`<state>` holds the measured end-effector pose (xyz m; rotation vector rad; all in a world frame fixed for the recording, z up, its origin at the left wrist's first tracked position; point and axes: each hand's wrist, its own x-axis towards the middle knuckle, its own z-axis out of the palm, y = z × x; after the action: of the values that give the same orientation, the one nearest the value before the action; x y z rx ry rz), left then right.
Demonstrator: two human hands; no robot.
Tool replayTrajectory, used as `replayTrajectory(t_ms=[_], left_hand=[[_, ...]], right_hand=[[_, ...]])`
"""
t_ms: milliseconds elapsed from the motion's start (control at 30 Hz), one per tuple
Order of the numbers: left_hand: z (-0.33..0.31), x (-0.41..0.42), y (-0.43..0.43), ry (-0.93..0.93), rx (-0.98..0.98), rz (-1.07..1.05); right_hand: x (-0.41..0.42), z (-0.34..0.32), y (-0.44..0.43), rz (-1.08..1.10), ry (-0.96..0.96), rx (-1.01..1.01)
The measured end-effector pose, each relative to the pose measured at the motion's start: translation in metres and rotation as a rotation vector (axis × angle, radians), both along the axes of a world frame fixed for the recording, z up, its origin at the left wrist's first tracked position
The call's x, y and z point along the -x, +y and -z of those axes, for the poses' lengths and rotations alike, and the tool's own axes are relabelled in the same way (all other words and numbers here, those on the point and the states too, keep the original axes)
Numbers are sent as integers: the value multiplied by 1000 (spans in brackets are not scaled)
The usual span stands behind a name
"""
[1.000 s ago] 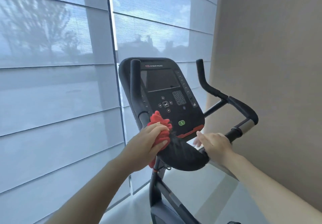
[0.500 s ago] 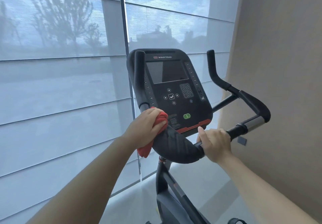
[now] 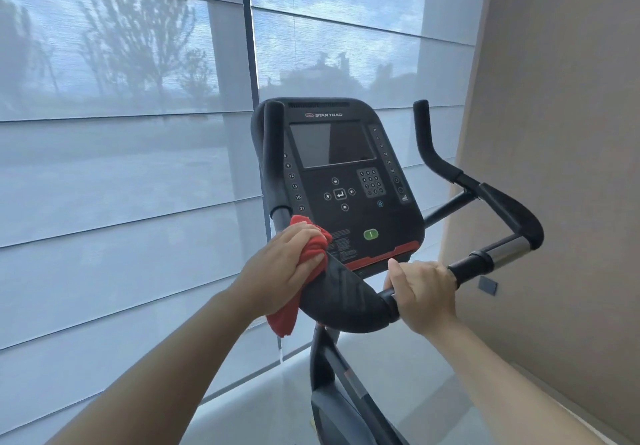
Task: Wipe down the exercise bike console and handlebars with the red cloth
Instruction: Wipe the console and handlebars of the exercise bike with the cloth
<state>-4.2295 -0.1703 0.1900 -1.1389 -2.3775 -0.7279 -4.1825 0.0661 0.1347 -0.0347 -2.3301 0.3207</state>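
A person stands at an exercise bike (image 3: 346,368) set before a tall shaded window (image 3: 121,133), with a beige wall (image 3: 571,133) at three o'clock. The black console (image 3: 343,181) fills the centre of the view, its dark screen toward twelve o'clock and its keypad and green button lower down. The handlebars (image 3: 349,302) curve as a padded black loop below the console at six o'clock, with upright horns rising at ten and two o'clock and a chrome section on the far side at three o'clock. The left hand (image 3: 280,268), at about eight o'clock from the console, is closed around the red cloth (image 3: 308,261), pressing it onto the left bend of the bar; a loose tail of cloth hangs below the hand. The right hand (image 3: 424,292), at five o'clock, is wrapped firmly around the bare bar, seemingly to steady the frame. Risks from here appear modest: the cloth sits just beside the console's lower edge, so a wide upward stroke could press the green button or keypad and wake the machine; the dangling tail could snag on the bar's joint; and the part of the bar under the right hand will likely go unwiped unless that hand shifts.
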Motion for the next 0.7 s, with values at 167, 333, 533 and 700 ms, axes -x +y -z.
replayTrajectory(t_ms=[167,333,533,700], left_hand=[[-10,13,15,-4,88,-137],[-6,1,21,4,8,-176],[14,-29,5,13,-92,-120],[17,-35,2,12,-46,-91]], right_hand=[[-1,-2,-2,-4,13,31],[-4,-4,-6,-18,-14,37],[-17,10,-1,-47,55,-71],[-11,17,2,-48,123,-80]])
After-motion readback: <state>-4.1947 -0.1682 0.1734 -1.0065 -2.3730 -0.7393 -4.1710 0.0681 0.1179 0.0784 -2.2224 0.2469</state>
